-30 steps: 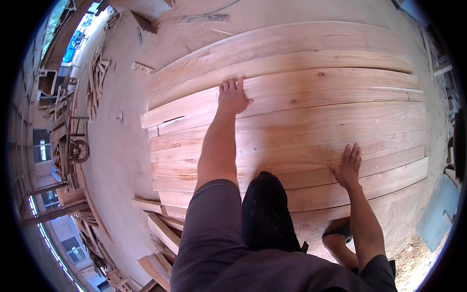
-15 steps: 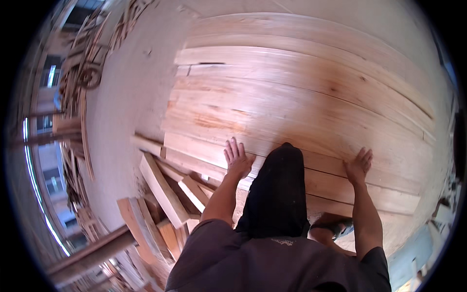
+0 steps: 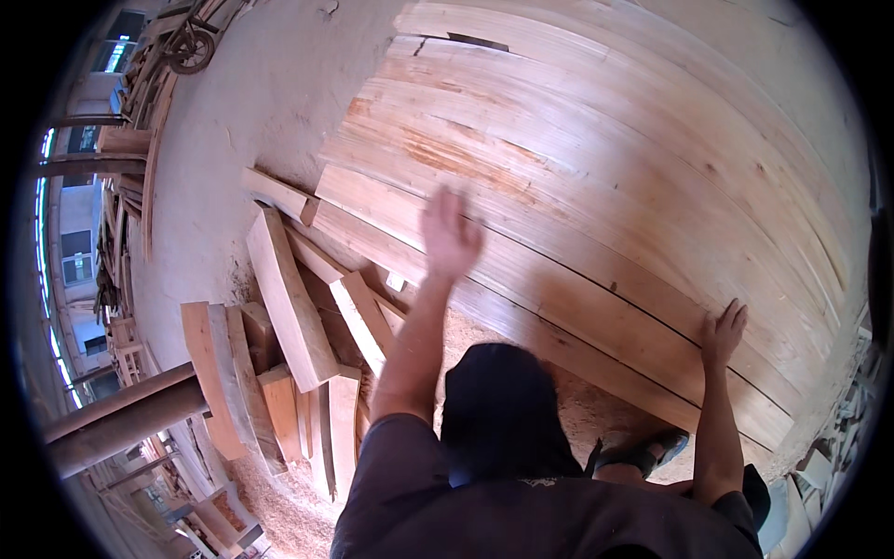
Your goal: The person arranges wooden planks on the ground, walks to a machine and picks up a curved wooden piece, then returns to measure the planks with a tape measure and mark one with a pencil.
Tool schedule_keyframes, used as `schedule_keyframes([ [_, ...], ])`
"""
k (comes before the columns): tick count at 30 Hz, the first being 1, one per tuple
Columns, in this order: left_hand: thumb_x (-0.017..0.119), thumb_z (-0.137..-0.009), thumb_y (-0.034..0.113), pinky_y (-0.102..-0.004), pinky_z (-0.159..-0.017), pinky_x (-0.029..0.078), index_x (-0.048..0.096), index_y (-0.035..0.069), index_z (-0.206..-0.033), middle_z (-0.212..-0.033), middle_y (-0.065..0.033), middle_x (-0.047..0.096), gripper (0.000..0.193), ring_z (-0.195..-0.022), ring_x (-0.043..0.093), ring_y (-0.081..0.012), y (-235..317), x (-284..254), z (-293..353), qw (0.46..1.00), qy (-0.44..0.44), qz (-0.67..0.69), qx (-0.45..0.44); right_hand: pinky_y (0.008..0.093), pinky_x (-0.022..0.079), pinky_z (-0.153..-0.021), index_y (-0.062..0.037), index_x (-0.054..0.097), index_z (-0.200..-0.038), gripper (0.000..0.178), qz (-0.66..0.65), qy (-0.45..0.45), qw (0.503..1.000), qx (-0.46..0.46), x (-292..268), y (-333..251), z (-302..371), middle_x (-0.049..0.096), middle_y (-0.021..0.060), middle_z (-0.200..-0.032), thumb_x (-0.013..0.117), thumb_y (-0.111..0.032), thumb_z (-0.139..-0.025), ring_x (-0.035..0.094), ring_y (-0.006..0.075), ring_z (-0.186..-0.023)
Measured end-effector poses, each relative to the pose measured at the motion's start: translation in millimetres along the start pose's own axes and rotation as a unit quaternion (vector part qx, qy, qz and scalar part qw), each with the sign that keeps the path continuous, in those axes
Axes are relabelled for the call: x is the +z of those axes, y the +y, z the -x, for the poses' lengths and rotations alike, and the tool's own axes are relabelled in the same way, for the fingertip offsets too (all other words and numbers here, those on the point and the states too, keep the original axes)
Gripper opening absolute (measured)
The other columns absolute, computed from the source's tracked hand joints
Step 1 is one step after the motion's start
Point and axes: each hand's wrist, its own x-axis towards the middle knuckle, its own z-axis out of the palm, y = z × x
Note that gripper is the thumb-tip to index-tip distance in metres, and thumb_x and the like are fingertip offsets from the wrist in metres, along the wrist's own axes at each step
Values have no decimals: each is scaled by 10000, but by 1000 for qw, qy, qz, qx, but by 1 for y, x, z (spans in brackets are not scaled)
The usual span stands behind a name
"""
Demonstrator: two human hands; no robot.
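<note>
Across the floor, as the head view shows, lies the row of boards (image 3: pixel 577 186), set side by side with their long edges running from upper left to lower right; all other places below are given from it. Over its near left part we find the left hand (image 3: pixel 452 235), blurred, empty, its fingers extended and the thumb standing apart; whether the palm touches the wood we cannot tell. On its near side, toward the right end, the right hand (image 3: pixel 724 334) rests on the wood with fingers extended and close together, pinching nothing. A dark-trousered knee (image 3: pixel 503 401) stands at its near edge, and a sandalled foot (image 3: pixel 652 454) lies just off that edge, farther right. Off its near left corner we note a heap of loose timber pieces (image 3: pixel 291 303), some lying across others.

For sound handling, we judge that flat palms and spread pressure suit such long faces better than fingertips. We should keep fingertips out of the dark seams between neighbouring boards, and work with the grain, lest splinters catch the skin. With the hands well apart, as they are, we expect even control of both ends; the loose timber calls for careful footing.
</note>
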Motion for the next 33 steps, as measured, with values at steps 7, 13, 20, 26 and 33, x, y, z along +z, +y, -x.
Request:
schedule_keyframes([
  [7, 780, -702, 564, -406, -1221, 158, 182, -22, -1529, -1604, -217, 179, 1177, -1502, 117, -338, -210, -54, -22, 904, -129, -60, -402, 511, 256, -1150, -36, 326, -1505, 636, -11, -15, 1000, -13, -21, -24, 45, 272, 266, -1556, 554, -275, -961, 275, 455, -1421],
  [13, 850, -575, 577, -409, -1219, 186, 190, -33, -1525, -1606, -193, 188, 1308, -1501, 143, -318, -242, -102, -49, 880, -244, -117, -390, 494, 229, -1173, -15, 369, -1483, 607, -65, -16, 998, -3, -30, -101, 74, 289, 236, -1563, 554, -199, -935, 271, 411, -1439],
  [20, 911, -496, 575, -449, -1199, 243, 164, -21, -1529, -1579, -244, 187, 1408, -1463, 213, -378, -301, -96, -46, 884, -272, -105, -365, 519, 205, -1182, 45, 342, -1465, 687, -72, -40, 986, -147, -39, -210, 40, 272, 260, -1555, 584, -190, -865, 247, 436, -1444],
  [26, 916, -480, 584, -485, -1180, 263, 156, -21, -1530, -1536, -266, 276, 1430, -1429, 275, -411, -301, -108, -40, 901, -248, -88, -344, 549, 163, -1180, 97, 315, -1450, 749, -97, -24, 976, -195, -25, -299, 14, 246, 300, -1550, 608, -282, -874, 217, 458, -1449],
  [33, 502, -827, 706, -490, -1212, 121, 222, -28, -1523, -1593, -277, 155, 1049, -1491, 108, -405, -238, -79, -17, 905, -128, -127, -386, 564, 56, -1186, 123, 151, -1485, 928, -32, -84, 985, -145, -15, -335, 23, 103, 339, -1571, 614, -409, -881, 80, 481, -1473],
])
